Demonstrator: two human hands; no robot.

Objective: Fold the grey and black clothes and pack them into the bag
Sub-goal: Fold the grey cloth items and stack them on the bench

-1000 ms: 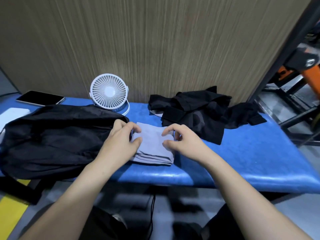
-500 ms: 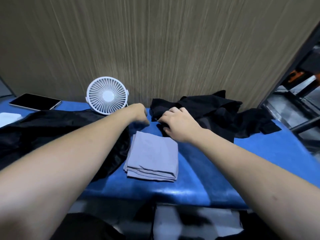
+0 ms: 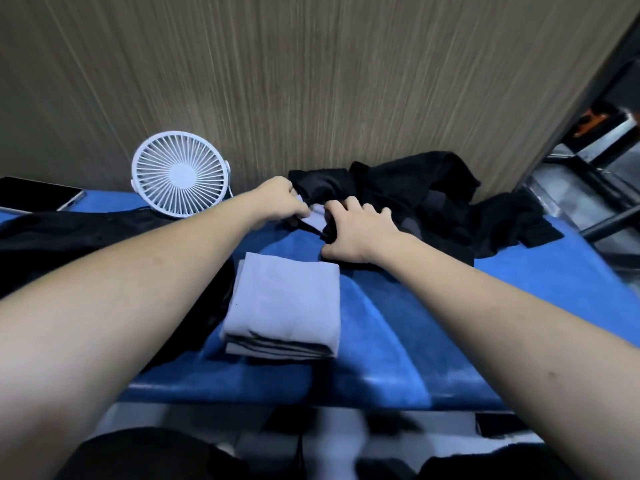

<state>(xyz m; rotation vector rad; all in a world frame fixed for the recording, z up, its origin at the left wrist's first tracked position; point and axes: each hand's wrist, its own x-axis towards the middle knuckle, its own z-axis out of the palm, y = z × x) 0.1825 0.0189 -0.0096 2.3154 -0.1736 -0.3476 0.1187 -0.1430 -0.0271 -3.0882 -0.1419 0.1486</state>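
Both hands reach to the black clothes (image 3: 408,202) heaped at the bench (image 3: 450,323) back: left hand (image 3: 280,202) and right hand (image 3: 356,230) pinch an edge, likely to spread it; folded grey clothes (image 3: 284,299) wait nearer

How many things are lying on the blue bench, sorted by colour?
Black: 3, the soft black fabric bag, the crumpled black clothes pile, the flat black tablet
Grey: 1, the folded grey garment
White: 1, the round white desk fan
Total: 5
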